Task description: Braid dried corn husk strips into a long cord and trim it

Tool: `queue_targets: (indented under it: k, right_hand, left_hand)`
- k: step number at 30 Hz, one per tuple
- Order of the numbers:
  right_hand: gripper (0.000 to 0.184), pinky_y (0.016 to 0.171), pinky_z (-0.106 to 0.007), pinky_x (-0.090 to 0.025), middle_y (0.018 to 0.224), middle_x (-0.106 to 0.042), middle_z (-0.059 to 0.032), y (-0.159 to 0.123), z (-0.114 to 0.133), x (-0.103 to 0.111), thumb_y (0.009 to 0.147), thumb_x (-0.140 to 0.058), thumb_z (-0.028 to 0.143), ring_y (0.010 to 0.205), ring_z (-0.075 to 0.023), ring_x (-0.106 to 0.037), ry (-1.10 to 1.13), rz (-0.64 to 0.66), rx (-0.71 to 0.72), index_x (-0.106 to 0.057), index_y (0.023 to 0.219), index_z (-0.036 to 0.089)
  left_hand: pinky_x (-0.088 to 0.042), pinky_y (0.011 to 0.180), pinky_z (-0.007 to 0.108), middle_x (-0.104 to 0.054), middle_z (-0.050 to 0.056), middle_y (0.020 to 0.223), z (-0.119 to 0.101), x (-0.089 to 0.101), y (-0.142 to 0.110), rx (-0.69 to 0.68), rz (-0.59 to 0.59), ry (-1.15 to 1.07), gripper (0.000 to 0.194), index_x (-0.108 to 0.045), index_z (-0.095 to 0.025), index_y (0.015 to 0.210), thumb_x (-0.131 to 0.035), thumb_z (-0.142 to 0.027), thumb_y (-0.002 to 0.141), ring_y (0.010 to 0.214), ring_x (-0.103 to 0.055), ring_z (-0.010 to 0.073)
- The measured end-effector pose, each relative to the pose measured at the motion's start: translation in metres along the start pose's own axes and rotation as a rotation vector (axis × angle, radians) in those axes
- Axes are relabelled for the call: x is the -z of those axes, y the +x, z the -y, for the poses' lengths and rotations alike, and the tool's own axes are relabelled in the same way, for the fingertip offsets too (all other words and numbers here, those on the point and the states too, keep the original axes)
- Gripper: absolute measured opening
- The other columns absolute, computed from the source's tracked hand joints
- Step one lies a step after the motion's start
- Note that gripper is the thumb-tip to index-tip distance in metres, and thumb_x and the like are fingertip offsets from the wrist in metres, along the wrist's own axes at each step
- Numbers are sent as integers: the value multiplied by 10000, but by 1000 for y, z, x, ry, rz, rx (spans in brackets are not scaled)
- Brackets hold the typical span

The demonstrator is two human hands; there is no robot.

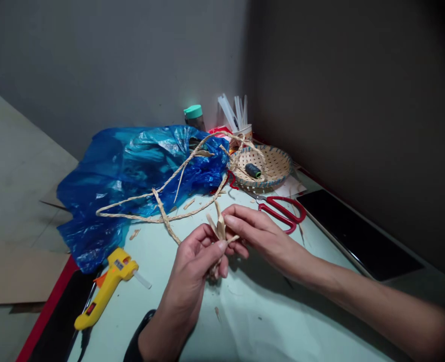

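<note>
Above the pale table my left hand (203, 256) is closed around a small bundle of dried plant fibre strips (220, 227), whose flat ends stick up between the fingers. Its lower part is mostly hidden by my fingers. My right hand (250, 229) pinches one of those strips from the right side. A braided fibre cord (165, 218) runs down to my left hand. More of the cord loops across the table and over a blue plastic bag (143, 171), then reaches a woven basket (280, 163).
A yellow glue gun (107, 286) lies at left. Red-handled scissors (282, 211) and a dark tablet-like slab (354, 234) lie at right. A dark thread spool (253, 171) sits in the basket. Behind stand a cup of glue sticks (246, 131) and a teal-lidded bottle (194, 116).
</note>
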State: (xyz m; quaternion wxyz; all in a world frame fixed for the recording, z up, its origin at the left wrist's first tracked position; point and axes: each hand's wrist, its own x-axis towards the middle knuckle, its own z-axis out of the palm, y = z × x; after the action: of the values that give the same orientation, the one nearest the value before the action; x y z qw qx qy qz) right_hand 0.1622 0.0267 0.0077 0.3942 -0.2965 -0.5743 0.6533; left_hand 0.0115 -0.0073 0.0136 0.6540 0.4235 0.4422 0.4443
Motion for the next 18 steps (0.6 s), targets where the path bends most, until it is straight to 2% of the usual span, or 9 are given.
queue_targets:
  k: [2,6,9,12,15,18]
  right_hand:
    - [280,604,-239,-383,719,-520,18,-1,3,2,952,-440,422,635,-97,-470,-77,11,24,-534,873,170]
    - [176,637,-237,-357,764,-526,21,-2,4,0,894,-572,312,706,-103,-462,-330,-32,141,-539,796,170]
    - [148,624,-228,-351,761,-515,26,-1,1,-3,900,-554,256,681,-90,-453,-197,-83,177,-531,785,166]
    - [169,558,-224,-316,681,-487,41,1,-1,-5,880,-580,283,596,-81,-397,7,-84,90,-507,783,166]
    - [207,542,-231,-297,648,-476,43,1,1,-4,866,-594,312,573,-85,-370,67,-83,33,-486,763,170]
    - [183,545,-240,-308,656,-470,38,-1,2,-2,882,-569,316,580,-96,-383,9,-92,26,-502,784,177]
  left_hand:
    - [-284,478,168,-559,-12,706,0,0,0,-37,-23,5,102,-570,-146,845,-609,-240,833,485,-411,30]
    - [-261,459,144,-498,-51,652,3,1,1,-79,-105,6,135,-577,-151,835,-678,-225,782,497,-372,25]
    - [-391,574,156,-593,-18,726,6,-1,0,-169,-152,29,146,-606,-153,840,-709,-212,754,633,-517,66]
    - [-457,720,215,-659,14,807,6,-4,0,-250,-184,-15,144,-632,-157,863,-710,-206,753,756,-593,114]
    - [-462,735,221,-665,6,801,7,-6,0,-233,-192,-77,126,-627,-170,883,-689,-184,774,760,-603,114]
    - [-444,680,193,-648,-4,764,7,-8,1,-209,-195,-106,89,-603,-168,845,-672,-170,789,723,-587,96]
